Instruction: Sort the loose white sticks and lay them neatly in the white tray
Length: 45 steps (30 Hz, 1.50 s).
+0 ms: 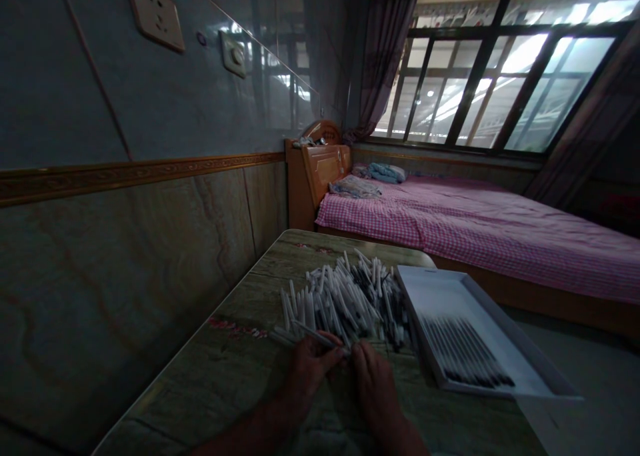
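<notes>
My left hand (pixel 309 371) is closed around a slim whitish pen (pixel 316 335), which slants down toward my right hand. Fingers pressed together, my right hand (pixel 374 381) meets the near end of the same pen; its fingertips partly hide that end. Just beyond both hands lies a loose heap of white and clear pens or pen barrels (pixel 345 296), some with dark parts on the right side. To the right, a shallow white box (pixel 520 346) holds a neat row of pens (pixel 465 349) with black ends toward me.
The wood-patterned table (pixel 240 376) runs along a tiled wall (pixel 150 263) on the left. The box reaches past the table's right edge. Behind stands a bed (pixel 450 223) with a pink checked sheet and a wooden headboard (pixel 320 169), below a window (pixel 480 89).
</notes>
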### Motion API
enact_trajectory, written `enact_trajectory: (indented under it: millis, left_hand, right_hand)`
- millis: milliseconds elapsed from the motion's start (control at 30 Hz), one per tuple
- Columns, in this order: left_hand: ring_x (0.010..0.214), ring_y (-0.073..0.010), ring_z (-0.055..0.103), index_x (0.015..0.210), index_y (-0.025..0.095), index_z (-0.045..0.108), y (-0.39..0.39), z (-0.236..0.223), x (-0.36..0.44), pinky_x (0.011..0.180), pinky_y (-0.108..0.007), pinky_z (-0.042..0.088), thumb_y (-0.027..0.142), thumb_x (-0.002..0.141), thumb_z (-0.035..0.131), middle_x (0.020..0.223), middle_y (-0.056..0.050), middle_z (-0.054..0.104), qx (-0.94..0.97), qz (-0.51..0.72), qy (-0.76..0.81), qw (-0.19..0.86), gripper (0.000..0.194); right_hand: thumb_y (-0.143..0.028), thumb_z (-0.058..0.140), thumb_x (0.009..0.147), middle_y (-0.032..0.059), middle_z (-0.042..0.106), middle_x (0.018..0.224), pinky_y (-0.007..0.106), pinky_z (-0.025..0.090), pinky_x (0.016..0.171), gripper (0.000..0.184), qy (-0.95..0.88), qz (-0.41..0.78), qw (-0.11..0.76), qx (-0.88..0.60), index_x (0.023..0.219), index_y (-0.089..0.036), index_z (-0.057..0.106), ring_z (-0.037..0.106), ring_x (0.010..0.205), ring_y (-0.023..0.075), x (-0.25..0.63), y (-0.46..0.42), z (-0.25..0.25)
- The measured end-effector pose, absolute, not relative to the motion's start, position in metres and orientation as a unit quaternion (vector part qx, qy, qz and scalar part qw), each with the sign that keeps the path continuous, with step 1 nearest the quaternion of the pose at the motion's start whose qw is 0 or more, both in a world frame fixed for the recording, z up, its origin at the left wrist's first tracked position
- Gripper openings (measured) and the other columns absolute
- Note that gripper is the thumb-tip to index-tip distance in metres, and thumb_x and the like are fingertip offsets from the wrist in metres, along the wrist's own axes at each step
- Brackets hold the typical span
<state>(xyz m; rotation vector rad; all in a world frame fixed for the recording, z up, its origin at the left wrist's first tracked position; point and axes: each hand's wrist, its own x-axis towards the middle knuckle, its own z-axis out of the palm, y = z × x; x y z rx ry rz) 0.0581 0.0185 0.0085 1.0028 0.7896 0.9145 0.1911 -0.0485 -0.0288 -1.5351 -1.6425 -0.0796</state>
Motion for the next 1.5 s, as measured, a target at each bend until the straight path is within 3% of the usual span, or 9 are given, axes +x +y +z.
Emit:
enact_trajectory:
  millis: [233,467,700,867,1100,1300,1500]
  left_hand:
    - [0.047,-0.0105,0.053,0.066,0.015,0.066,0.023,0.007,0.052,0.045,-0.021,0.037,0.037,0.052,0.084,0.053,0.001,0.062,0.449,0.418,0.359,0.703,0.031]
    - [0.047,-0.0121,0.055,0.066,0.015,0.065,0.025,-0.001,0.053,0.045,-0.021,0.038,0.038,0.05,0.083,0.05,0.001,0.063,0.475,0.406,0.344,0.701,0.034]
    - [0.053,-0.0122,0.057,0.064,0.016,0.066,0.021,0.01,0.052,0.052,-0.022,0.042,0.032,0.05,0.082,0.054,0.001,0.064,0.473,0.411,0.375,0.683,0.027]
    - [0.046,-0.0121,0.053,0.063,0.015,0.066,0.022,0.006,0.054,0.043,-0.022,0.037,0.036,0.05,0.081,0.049,0.001,0.062,0.5,0.387,0.366,0.683,0.029]
    - [0.046,-0.0104,0.052,0.064,0.015,0.066,0.024,0.003,0.054,0.045,-0.021,0.038,0.035,0.049,0.081,0.052,0.001,0.062,0.483,0.405,0.377,0.678,0.03]
    - [0.053,-0.0145,0.058,0.064,0.015,0.067,0.02,0.006,0.054,0.052,-0.024,0.044,0.032,0.053,0.079,0.054,0.0,0.064,0.517,0.395,0.377,0.66,0.023]
    - [0.056,-0.0146,0.058,0.065,0.015,0.067,0.02,0.008,0.054,0.053,-0.025,0.044,0.034,0.051,0.08,0.058,-0.001,0.065,0.486,0.403,0.387,0.672,0.027]
  right_hand:
    - [-0.032,0.04,0.095,-0.0009,0.061,0.073,0.023,0.045,0.06,0.02,-0.614,0.098,0.466,-0.63,0.083,-0.025,0.055,0.058,0.066,0.0144,0.179,-0.055,-0.006]
    - [-0.046,0.033,0.095,0.0034,0.063,0.072,0.028,0.045,0.062,0.036,-0.638,0.042,0.479,-0.601,0.08,-0.025,0.058,0.059,0.069,0.0186,0.188,-0.051,-0.023]
    - [-0.034,0.041,0.095,-0.0024,0.06,0.07,0.022,0.042,0.058,0.022,-0.61,0.092,0.465,-0.635,0.079,-0.024,0.052,0.056,0.063,0.0127,0.182,-0.052,-0.014]
    - [-0.03,0.035,0.096,0.0,0.061,0.066,0.025,0.042,0.055,0.03,-0.631,0.05,0.466,-0.618,0.076,-0.025,0.057,0.057,0.059,0.015,0.187,-0.05,-0.023]
    - [-0.037,0.047,0.092,-0.0028,0.059,0.07,0.021,0.042,0.058,0.02,-0.598,0.134,0.477,-0.63,0.078,-0.023,0.051,0.056,0.063,0.0127,0.181,-0.052,-0.007]
    - [-0.031,0.034,0.095,-0.0011,0.061,0.065,0.022,0.042,0.056,0.034,-0.631,0.107,0.453,-0.621,0.073,-0.025,0.059,0.056,0.058,0.0143,0.186,-0.053,-0.015]
    - [-0.041,0.037,0.093,-0.0019,0.064,0.067,0.018,0.044,0.056,0.038,-0.619,0.091,0.449,-0.638,0.076,-0.021,0.064,0.056,0.059,0.0114,0.185,-0.055,-0.008]
